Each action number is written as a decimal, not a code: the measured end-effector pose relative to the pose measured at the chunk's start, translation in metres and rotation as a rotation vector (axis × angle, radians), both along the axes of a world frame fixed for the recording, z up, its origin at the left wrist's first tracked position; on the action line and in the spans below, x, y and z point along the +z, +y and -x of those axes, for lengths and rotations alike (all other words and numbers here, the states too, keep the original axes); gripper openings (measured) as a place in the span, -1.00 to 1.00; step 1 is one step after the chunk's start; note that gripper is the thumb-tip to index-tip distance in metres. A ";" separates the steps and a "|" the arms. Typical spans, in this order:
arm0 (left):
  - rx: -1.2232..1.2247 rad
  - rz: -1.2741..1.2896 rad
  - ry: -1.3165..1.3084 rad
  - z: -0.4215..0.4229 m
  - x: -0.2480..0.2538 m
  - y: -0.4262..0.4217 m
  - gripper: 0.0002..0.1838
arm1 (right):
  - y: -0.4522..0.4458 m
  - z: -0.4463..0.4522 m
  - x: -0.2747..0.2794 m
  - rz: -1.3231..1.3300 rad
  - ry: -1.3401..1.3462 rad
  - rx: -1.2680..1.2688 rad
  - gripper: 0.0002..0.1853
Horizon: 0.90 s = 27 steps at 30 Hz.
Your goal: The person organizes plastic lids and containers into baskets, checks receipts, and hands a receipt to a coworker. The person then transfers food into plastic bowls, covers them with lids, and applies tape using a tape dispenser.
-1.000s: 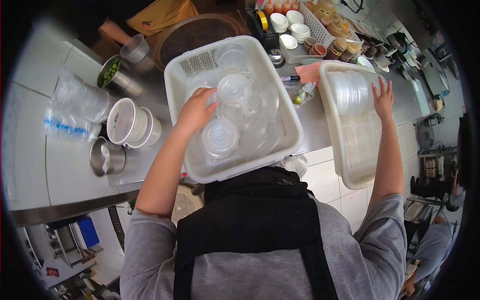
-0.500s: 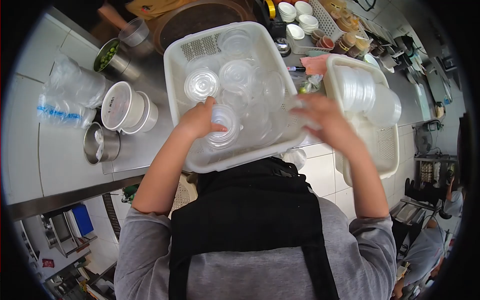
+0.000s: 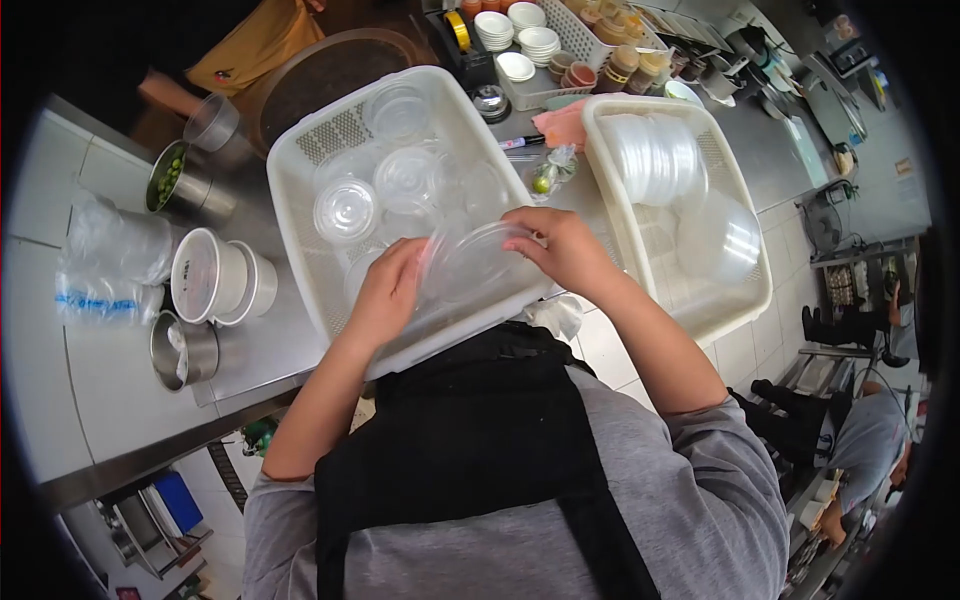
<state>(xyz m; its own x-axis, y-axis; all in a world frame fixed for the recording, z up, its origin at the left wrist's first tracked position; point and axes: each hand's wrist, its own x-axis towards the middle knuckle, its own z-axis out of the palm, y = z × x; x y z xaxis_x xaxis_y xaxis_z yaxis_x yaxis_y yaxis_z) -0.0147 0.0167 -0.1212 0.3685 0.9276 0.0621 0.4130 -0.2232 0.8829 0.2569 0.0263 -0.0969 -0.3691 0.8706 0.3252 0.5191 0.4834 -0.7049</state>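
A white plastic basket (image 3: 290, 200) in front of me holds several clear round plastic lids and tubs, among them a ridged lid (image 3: 345, 210). Over its near right part, a clear plastic lid (image 3: 475, 262) is tilted up between my hands. My right hand (image 3: 568, 250) pinches its upper right rim, thumb against fingers. My left hand (image 3: 390, 292) closes on the left edge of the clear plastic, fingers together. The plastic is see-through, so I cannot tell whether one lid or more is held.
To the right, a second white basket (image 3: 640, 290) bears stacked clear lids (image 3: 650, 160). White tubs (image 3: 207, 275), a steel pot (image 3: 185, 350) and plastic bags (image 3: 115, 250) stand left. A bag of green fruit (image 3: 548, 178) lies between the baskets. Another person's hand (image 3: 168, 92) shows at upper left.
My right hand has come left from beside the basket and gripped the clear lid. My left hand has left the ridged lids and moved nearer me. The view has turned slightly.
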 end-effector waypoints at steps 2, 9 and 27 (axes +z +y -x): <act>0.073 0.088 -0.178 -0.003 -0.002 0.002 -0.69 | -0.003 0.000 0.007 0.218 -0.026 -0.082 -0.70; 0.134 0.271 -0.193 -0.005 0.003 0.006 -0.73 | -0.010 0.003 0.009 0.281 0.036 -0.197 -0.72; 0.205 0.170 -0.338 -0.007 0.029 0.010 -0.70 | -0.064 -0.054 0.035 0.390 0.637 -0.293 -0.82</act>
<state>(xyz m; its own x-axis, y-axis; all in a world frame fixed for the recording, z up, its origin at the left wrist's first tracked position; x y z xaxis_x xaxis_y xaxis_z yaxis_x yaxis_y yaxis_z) -0.0075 0.0263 -0.0926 0.1601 0.9870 -0.0120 0.1149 -0.0066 0.9934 0.3104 -0.0382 -0.0623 0.0463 0.9977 0.0486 0.0272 0.0474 -0.9985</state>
